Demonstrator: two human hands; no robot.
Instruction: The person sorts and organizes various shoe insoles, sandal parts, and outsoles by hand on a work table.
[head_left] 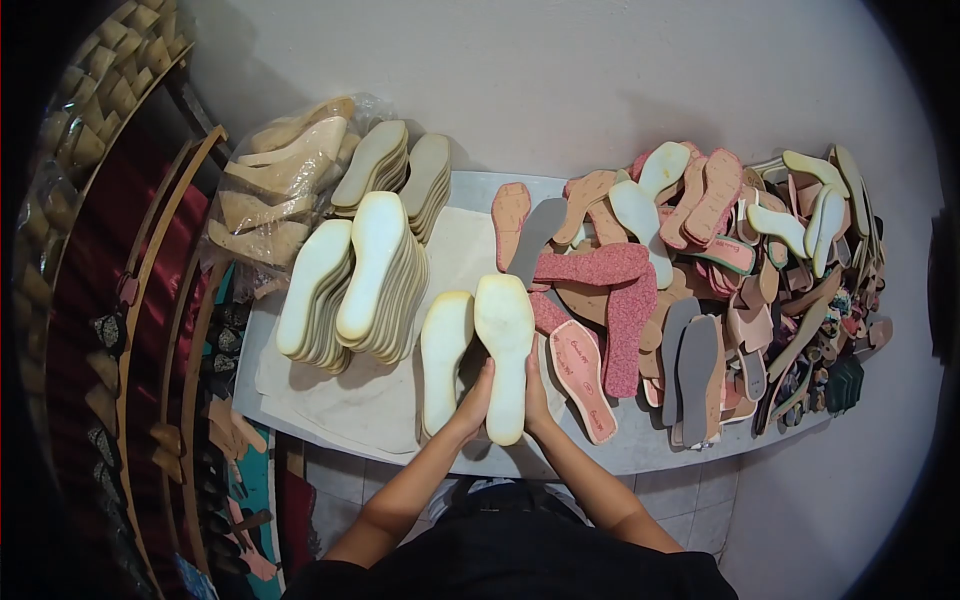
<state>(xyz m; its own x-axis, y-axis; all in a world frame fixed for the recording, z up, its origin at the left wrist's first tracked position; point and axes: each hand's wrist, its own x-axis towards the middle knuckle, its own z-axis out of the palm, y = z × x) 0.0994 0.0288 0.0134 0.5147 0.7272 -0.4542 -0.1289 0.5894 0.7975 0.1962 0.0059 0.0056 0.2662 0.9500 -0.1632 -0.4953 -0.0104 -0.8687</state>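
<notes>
Upright between my two hands is a cream-white shoe insole (pixel 504 345), its toe end pointing away from me. My left hand (pixel 477 402) grips its left edge and my right hand (pixel 537 397) its right edge; whether more insoles lie beneath it is hidden. Just left of my left hand, another cream insole (pixel 445 350) with a yellowish rim rests at the table's front. Farther left stand two tall stacks of insoles, a nearer stack (pixel 316 285) and a taller stack (pixel 372 265). To the right of my right hand lies a pink printed insole (pixel 583 375).
Two grey-beige insole stacks (pixel 370 165) stand behind, beside a plastic bag of shoe lasts (pixel 280 180). A large heap of mixed insoles (pixel 720 215) covers the right of the grey table (pixel 590 458). Shelving with wooden rails (pixel 150 290) runs along the left; a wall (pixel 560 70) closes the back.
</notes>
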